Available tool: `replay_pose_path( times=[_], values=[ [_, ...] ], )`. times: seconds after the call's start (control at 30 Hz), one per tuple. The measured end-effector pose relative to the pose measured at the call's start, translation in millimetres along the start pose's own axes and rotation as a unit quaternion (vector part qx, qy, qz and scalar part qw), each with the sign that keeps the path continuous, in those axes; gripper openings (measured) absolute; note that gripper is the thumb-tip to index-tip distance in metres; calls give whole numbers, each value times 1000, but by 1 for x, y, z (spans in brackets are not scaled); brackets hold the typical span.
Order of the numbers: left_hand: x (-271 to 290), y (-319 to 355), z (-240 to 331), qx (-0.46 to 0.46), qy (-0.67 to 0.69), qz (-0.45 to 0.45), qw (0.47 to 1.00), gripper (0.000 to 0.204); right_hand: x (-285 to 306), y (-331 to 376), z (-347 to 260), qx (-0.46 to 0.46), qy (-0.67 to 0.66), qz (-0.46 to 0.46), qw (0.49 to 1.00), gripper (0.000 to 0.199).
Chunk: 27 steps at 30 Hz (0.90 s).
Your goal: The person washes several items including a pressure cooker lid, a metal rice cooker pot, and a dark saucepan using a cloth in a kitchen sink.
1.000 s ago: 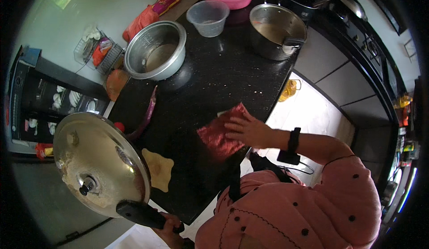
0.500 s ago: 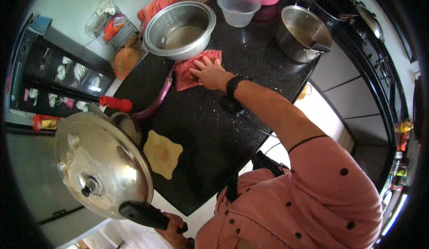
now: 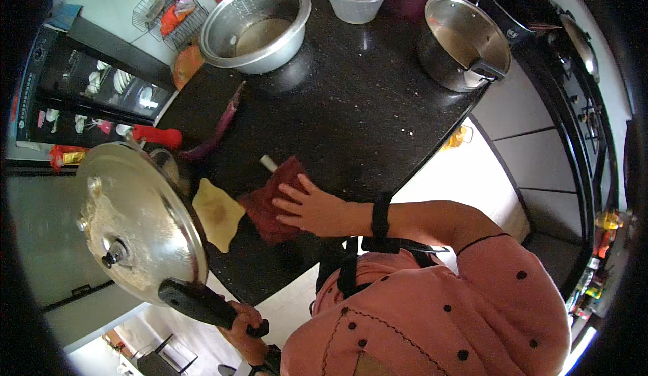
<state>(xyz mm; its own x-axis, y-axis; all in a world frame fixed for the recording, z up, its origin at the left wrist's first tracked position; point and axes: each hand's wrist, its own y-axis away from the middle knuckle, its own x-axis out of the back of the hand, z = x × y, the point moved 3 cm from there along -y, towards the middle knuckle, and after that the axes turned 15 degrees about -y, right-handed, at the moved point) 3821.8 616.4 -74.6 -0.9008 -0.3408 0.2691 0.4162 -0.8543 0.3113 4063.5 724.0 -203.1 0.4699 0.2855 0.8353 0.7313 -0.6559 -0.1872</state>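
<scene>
A red cloth (image 3: 266,207) is lying on the black table (image 3: 337,119), just right of a flat yellow sheet (image 3: 218,215). The right hand (image 3: 314,207) is resting open on it, fingers spread. Below the sheet, the left hand (image 3: 243,329) is gripping the black handle (image 3: 202,303) of a metal lid (image 3: 145,224), which is hanging left of the sheet. Compared with half a second ago, the cloth is no longer lying by the silver pot (image 3: 256,35) beyond the sheet; the left hand is still holding the handle.
</scene>
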Motion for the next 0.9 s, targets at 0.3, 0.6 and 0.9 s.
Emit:
replay_pose_path(
  times=[0.3, 0.6, 0.9],
  values=[
    [-12, 17, -4, 16, -23, -30, 999, 53, 102, 44, 118, -137, 77, 81, 984, 49],
    [54, -24, 8, 33, -38, -65, 997, 59, 106, 129, 120, -413, 180, 169, 877, 46],
    [148, -98, -34, 75, -94, -52, 991, 45, -8, 3, -17, -270, 38, 33, 962, 54]
  ],
)
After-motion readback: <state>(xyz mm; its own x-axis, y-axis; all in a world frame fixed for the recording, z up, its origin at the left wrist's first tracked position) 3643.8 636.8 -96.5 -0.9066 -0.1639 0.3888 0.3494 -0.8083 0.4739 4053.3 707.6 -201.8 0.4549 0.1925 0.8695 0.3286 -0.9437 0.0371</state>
